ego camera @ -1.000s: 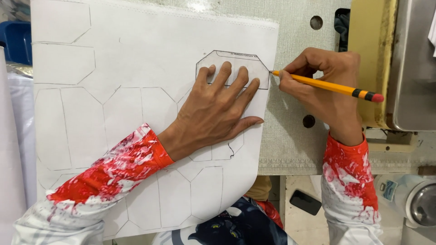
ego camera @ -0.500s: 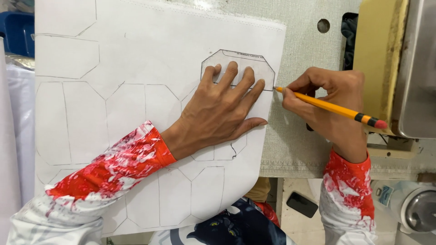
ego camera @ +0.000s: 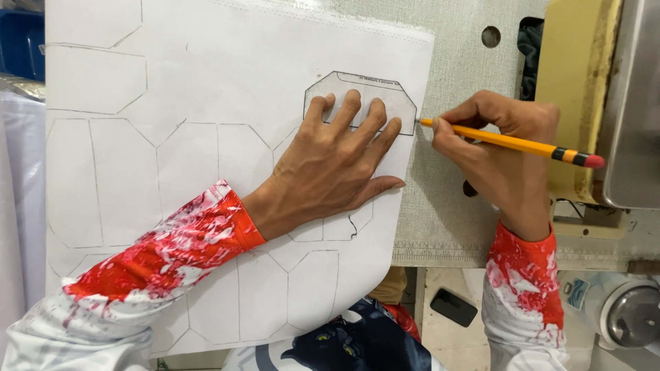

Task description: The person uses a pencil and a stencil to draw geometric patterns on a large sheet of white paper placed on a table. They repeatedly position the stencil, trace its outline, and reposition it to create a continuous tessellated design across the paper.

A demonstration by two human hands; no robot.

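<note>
My left hand (ego camera: pixel 337 161) lies flat, fingers spread, pressing a small angular template (ego camera: pixel 364 93) onto a large white sheet (ego camera: pixel 227 75) covered with pencilled polygon outlines. My right hand (ego camera: pixel 505 148) grips a yellow pencil (ego camera: pixel 512 144) with a red eraser end. The pencil tip touches the template's right edge. Both arms wear red and white sleeves.
The sheet rests on a pale textured table (ego camera: pixel 440 206) with a round hole (ego camera: pixel 491 36). A yellow and metal machine body (ego camera: pixel 584 82) stands at the right. A dark phone (ego camera: pixel 454 307) lies below the table edge; a blue bin (ego camera: pixel 20 41) sits far left.
The pencil tip has travelled down along the template's right side, from its upper right corner to the lower right. My left hand still holds the template down.
</note>
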